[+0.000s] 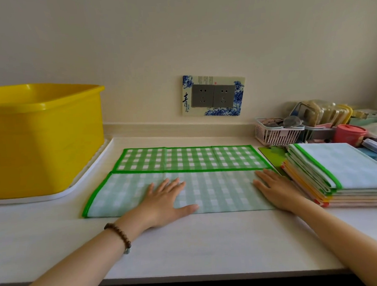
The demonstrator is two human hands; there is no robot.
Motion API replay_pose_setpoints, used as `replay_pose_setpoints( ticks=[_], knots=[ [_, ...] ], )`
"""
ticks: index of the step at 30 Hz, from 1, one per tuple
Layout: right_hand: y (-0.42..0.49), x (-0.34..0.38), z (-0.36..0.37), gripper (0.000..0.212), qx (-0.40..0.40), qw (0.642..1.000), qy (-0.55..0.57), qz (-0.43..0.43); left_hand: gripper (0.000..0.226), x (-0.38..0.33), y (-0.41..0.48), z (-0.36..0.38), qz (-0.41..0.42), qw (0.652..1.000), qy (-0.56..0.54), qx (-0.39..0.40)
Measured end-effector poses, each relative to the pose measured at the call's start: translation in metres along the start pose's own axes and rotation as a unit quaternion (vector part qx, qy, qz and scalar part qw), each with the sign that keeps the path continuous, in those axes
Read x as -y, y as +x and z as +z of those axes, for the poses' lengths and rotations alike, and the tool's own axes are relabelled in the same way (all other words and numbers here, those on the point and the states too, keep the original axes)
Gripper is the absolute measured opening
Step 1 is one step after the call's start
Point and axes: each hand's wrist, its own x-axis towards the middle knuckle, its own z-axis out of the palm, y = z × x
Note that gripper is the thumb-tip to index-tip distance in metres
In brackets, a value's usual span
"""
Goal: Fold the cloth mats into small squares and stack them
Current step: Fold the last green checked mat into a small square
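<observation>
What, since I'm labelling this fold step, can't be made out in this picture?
Head view only:
Yellow tub interior: hidden by its own near wall.
Stack of folded mats: right side cut off by the frame edge; layers too thin to count.
Pink basket contents: blurred and small.
Green card beside the stack: mostly covered by it.

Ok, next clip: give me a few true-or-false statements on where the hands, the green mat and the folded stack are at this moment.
1. Both the left hand and the right hand rest flat on the green checked mat. True.
2. The mat lies fully unfolded. False: its near part is folded over, paler side up.
3. The stack of folded mats sits right of the mat. True.
4. The yellow tub stands on the stack. False: it stands on a white tray at the left.
5. A bead bracelet is on the right wrist. False: it is on the left wrist.
</observation>
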Motion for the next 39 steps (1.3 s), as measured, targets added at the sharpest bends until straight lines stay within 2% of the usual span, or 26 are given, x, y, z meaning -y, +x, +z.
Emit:
replay_pose_setpoints(
  ticks=[3,12,22,26,31,33,39],
  knots=[
    [-0.006,0.016,-0.003,0.057,-0.017,1.000,0.013,-0.002,0.117,0.005,0.005,-0.003,0.011,1.000,-0.006,0.007],
    [-0.019,0.119,0.026,0.053,-0.025,0.984,0.033,-0.174,0.113,0.008,0.013,-0.008,0.010,1.000,-0.015,0.010],
    [-0.017,0.116,0.033,0.053,-0.009,0.983,0.006,-0.185,0.098,0.037,-0.001,-0.010,0.017,1.000,0.003,0.018],
    [-0.015,0.115,0.033,0.054,-0.002,0.982,-0.001,-0.188,0.082,0.060,-0.017,-0.015,-0.008,1.000,0.006,0.023],
    [-0.015,0.115,0.033,0.054,0.005,0.983,-0.009,-0.186,0.091,0.088,-0.034,-0.016,-0.038,0.999,-0.002,0.009],
    [-0.015,0.115,0.032,0.054,0.007,0.983,-0.011,-0.185,0.102,0.097,-0.042,-0.017,-0.043,0.999,-0.016,0.001],
    [-0.016,0.116,0.031,0.054,0.013,0.983,-0.012,-0.180,0.119,0.097,-0.045,-0.024,-0.059,0.997,-0.046,0.017]
  ],
)
